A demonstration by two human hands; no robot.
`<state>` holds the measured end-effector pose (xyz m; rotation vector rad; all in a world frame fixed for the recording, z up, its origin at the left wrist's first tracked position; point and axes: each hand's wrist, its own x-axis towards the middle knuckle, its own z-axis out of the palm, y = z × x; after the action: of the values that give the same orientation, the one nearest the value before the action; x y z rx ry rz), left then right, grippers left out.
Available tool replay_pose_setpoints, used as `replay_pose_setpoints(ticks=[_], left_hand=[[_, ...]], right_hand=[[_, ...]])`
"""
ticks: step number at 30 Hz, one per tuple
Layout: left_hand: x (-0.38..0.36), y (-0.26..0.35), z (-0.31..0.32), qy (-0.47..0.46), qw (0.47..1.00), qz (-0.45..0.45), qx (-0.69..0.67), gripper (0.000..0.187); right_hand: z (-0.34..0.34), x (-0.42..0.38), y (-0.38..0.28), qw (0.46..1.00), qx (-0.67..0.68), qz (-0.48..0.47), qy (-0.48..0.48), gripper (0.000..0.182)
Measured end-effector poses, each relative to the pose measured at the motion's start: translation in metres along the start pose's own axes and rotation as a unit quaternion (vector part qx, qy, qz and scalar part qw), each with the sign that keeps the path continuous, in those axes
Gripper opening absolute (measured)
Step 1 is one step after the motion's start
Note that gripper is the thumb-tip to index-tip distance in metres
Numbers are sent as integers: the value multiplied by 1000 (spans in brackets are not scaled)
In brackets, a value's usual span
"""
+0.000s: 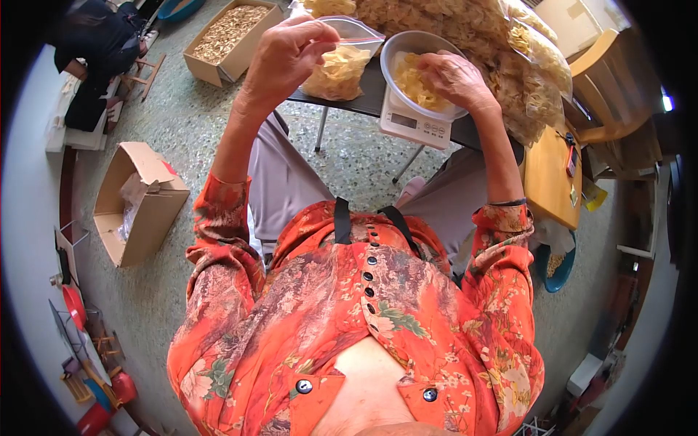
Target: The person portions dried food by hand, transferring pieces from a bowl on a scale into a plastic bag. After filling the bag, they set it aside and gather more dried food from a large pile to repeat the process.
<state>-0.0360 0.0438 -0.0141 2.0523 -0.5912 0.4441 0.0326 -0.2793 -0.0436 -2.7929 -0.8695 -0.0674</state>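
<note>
Observed from where I stand: a seated person in a red floral shirt works at a dark tabletop (369,94) with both bare hands. The left hand (287,62) is at the open mouth of a clear zip bag (336,76), its fingers bent in toward the red-lined edge; whether they pinch the film I cannot tell. The zip bag stands on the tabletop, part-filled with pale yellow pieces.

The right hand (454,78) reaches over the rim into a translucent bowl (387,57), its fingers curved down at the yellow pieces (411,81) inside; whether any are gripped I cannot tell. The bowl rests on a white scale (416,125), whose display is too small to read. The scale is to the right of the zip bag.

Filled clear bags (465,25) are heaped beyond and to the right of the bowl. A wooden chair (603,80) stands at the far right, near a small wooden table (539,174).

On the speckled floor (178,131), at the left, are an open carton (156,218) holding crumpled clear plastic and, farther forward, a shallow box (231,40) of light brown pieces. Another person (94,43) is seated beyond, to the left of that box
</note>
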Motion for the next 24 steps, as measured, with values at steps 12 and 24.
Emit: replay_pose_setpoints(ticks=[12, 24], left_hand=[[-3, 0, 3, 13, 999, 16, 38, 9], [-2, 2, 4, 13, 998, 34, 49, 9]], right_hand=[[-28, -19, 6, 977, 188, 46, 87, 21], [-32, -32, 18, 888, 409, 156, 139, 23]])
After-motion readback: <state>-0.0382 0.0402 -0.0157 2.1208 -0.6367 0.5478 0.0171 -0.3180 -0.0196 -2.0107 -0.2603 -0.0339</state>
